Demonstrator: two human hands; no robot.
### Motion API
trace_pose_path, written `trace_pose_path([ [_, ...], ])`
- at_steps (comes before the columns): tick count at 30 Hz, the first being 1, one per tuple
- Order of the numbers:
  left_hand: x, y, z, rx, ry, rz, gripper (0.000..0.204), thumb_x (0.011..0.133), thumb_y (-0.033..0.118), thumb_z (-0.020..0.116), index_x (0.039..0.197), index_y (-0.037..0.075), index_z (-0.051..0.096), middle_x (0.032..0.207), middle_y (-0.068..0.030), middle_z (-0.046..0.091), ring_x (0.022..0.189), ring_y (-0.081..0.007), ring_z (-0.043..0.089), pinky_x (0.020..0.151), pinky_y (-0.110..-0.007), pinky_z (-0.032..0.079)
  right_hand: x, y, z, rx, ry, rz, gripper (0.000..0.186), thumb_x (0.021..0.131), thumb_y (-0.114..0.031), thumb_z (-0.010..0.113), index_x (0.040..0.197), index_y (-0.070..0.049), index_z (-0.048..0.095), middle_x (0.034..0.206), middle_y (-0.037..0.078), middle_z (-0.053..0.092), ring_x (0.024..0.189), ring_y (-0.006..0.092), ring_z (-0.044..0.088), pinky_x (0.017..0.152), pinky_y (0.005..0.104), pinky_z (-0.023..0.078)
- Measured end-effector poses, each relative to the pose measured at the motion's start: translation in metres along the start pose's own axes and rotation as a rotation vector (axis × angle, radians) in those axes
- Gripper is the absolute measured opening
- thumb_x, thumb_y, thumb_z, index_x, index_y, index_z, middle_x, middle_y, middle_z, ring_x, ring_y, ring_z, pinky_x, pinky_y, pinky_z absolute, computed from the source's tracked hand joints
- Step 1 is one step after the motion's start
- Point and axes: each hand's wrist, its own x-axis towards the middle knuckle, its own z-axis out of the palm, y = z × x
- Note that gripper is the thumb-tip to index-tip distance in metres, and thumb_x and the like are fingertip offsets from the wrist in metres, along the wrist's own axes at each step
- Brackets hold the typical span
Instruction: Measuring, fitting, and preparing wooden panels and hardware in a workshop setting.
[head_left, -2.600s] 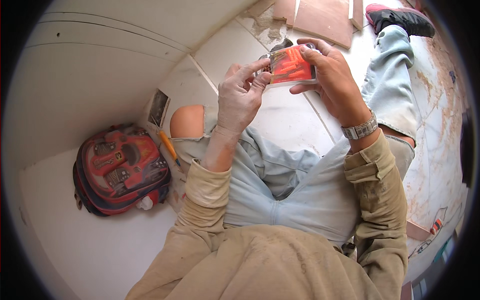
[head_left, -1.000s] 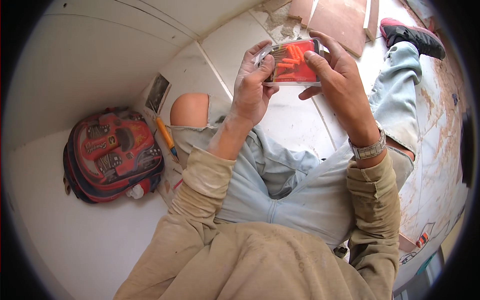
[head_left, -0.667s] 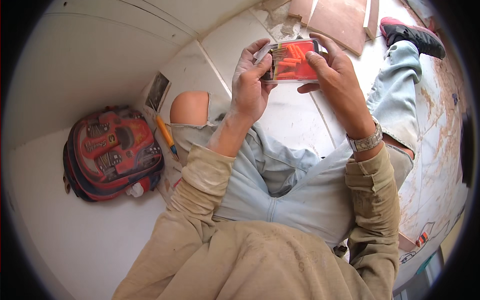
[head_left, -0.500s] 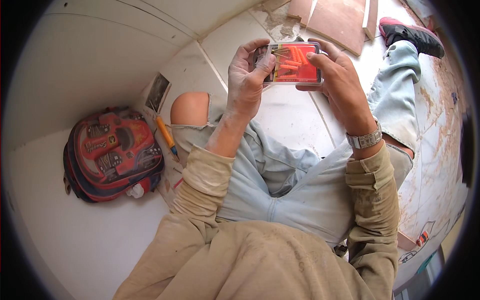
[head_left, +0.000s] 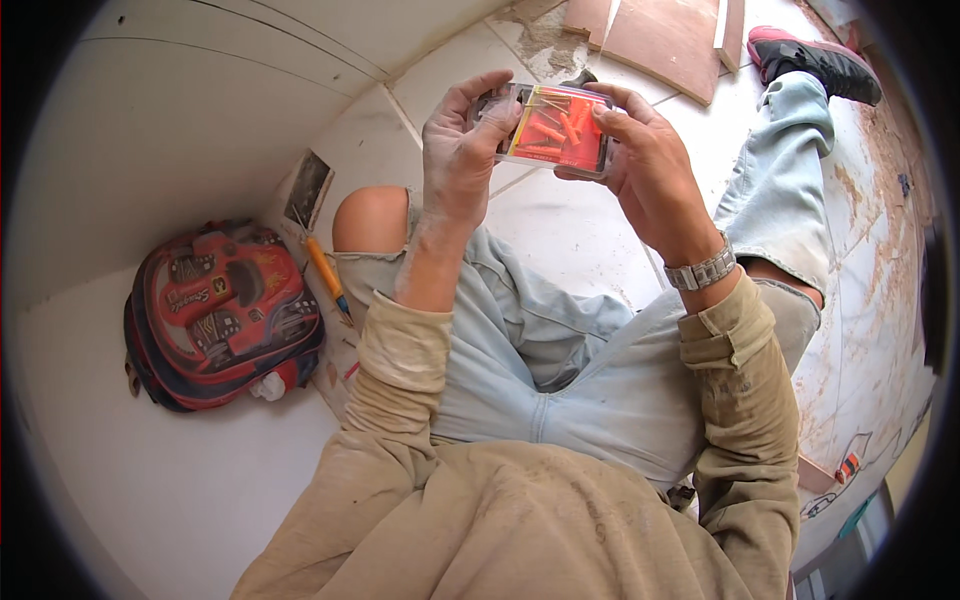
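Between my two hands, above the floor beyond my lap, is a clear plastic case with a red backing. Several orange wall plugs and some thin metal screws show through its lid. My left hand, dusty with white powder, grips the case's left end with the thumb on top. My right hand is closed on the right end, its thumb pressing the face and its fingers partly hidden underneath. The case is slightly tilted and looks closed.
A red and dark blue backpack lies at the left by the white wall. Beside it are a yellow-handled tool and a dark rectangular piece. Brown boards lie ahead on dusty tiles. An orange-and-black item sits at the lower right.
Both hands have moved a little left with the case, which has tilted, its right end lower. The plugs and screws have shifted inside.
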Motion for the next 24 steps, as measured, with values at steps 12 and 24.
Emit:
trace_pose_path([
  [12, -0.008, -0.005, -0.002, -0.029, 0.024, -0.117, 0.034, 0.088, 0.008, 0.073, 0.112, 0.01, 0.048, 0.084, 0.0025, 0.055, 0.059, 0.0001, 0.039, 0.05, -0.017, 0.03, 0.002, -0.012, -0.009, -0.077, 0.051, -0.054, 0.042, 0.102, -0.016, 0.053, 0.135, 0.008, 0.044, 0.122, 0.018, 0.061, 0.102, 0.0225, 0.069, 0.083, 0.0373, 0.062],
  [24, -0.01, -0.005, 0.007, 0.004, 0.125, -0.14, 0.026, 0.093, 0.027, 0.075, 0.103, 0.007, 0.062, 0.07, 0.0078, 0.053, 0.053, 0.0023, 0.036, 0.044, -0.017, 0.027, -0.001, -0.022, -0.01, -0.18, -0.001, 0.008, 0.042, 0.102, -0.018, 0.053, 0.13, 0.013, 0.049, 0.109, 0.018, 0.066, 0.09, 0.0196, 0.071, 0.065, 0.0316, 0.065],
])
